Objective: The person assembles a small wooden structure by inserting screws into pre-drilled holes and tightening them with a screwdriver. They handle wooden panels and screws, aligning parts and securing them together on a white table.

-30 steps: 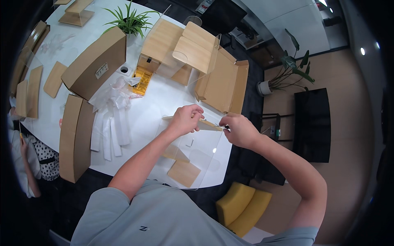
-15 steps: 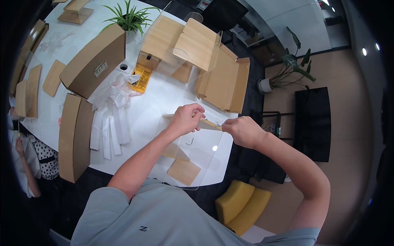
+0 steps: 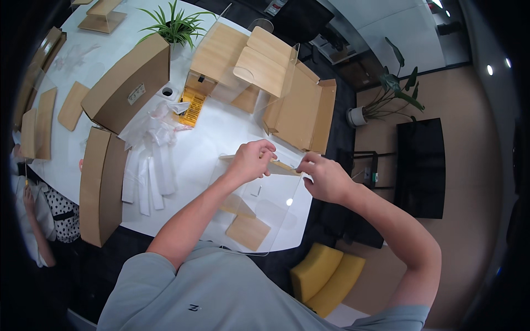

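My left hand [image 3: 253,160] is bent over the upper edge of a clear plastic panel [image 3: 279,201], fingertips drawn together by a wooden board's edge. What those fingers hold, if anything, is hidden. On the other side of the board's end, my right hand [image 3: 328,177] pinches a thin metal tool [image 3: 293,169] whose shape is too small to make out. The narrow wooden board [image 3: 286,170] runs between both hands along the panel. Through the clear plastic I see another wooden board [image 3: 238,205] and a square wooden piece [image 3: 248,231] nearer my body.
A wood-and-clear-plastic stand [image 3: 221,52] and an open cardboard box [image 3: 301,107] lie beyond my hands. Leftward are plastic wrapping [image 3: 152,132], a yellow packet [image 3: 192,107], tall cardboard boxes [image 3: 103,185] and a potted plant [image 3: 175,27]. Another person's arm [image 3: 37,226] shows at far left.
My right hand has turned slightly, its fingers lifting and loosening from a tighter curl by the board's end. My left hand stays in place.
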A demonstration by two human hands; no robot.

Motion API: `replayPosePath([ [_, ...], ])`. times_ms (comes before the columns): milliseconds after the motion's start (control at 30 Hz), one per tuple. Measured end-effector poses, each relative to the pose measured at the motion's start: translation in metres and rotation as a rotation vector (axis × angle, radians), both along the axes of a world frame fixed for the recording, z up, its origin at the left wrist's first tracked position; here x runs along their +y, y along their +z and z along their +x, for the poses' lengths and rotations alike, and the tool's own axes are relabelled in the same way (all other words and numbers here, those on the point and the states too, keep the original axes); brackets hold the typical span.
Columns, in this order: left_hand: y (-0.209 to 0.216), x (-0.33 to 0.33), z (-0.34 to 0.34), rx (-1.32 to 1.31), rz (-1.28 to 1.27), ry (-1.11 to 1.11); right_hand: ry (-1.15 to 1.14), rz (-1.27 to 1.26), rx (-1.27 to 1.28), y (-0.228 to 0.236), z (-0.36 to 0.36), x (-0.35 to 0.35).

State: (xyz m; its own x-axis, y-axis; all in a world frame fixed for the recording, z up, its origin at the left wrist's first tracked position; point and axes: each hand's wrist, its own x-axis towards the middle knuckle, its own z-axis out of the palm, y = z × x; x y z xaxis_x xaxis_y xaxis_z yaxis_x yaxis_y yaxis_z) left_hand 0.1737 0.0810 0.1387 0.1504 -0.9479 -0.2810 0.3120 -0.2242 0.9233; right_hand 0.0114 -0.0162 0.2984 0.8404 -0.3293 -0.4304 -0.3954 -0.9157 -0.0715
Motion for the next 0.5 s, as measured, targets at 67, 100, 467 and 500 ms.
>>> replayPosePath([
  [67, 0.0, -0.001, 0.001, -0.006, 0.0, 0.003, 0.348, -0.107, 0.137, 0.01, 0.001, 0.0],
  [100, -0.001, -0.001, 0.0, -0.01, 0.002, 0.003, 0.496, -0.153, 0.134, 0.011, -0.002, -0.001],
  [467, 0.001, -0.003, 0.0, -0.016, 0.012, 0.008, -0.082, 0.071, -0.065, -0.004, -0.004, -0.016],
  [500, 0.001, -0.002, 0.0, -0.013, 0.014, 0.005, -0.373, 0.174, -0.048, -0.001, 0.002, -0.014],
])
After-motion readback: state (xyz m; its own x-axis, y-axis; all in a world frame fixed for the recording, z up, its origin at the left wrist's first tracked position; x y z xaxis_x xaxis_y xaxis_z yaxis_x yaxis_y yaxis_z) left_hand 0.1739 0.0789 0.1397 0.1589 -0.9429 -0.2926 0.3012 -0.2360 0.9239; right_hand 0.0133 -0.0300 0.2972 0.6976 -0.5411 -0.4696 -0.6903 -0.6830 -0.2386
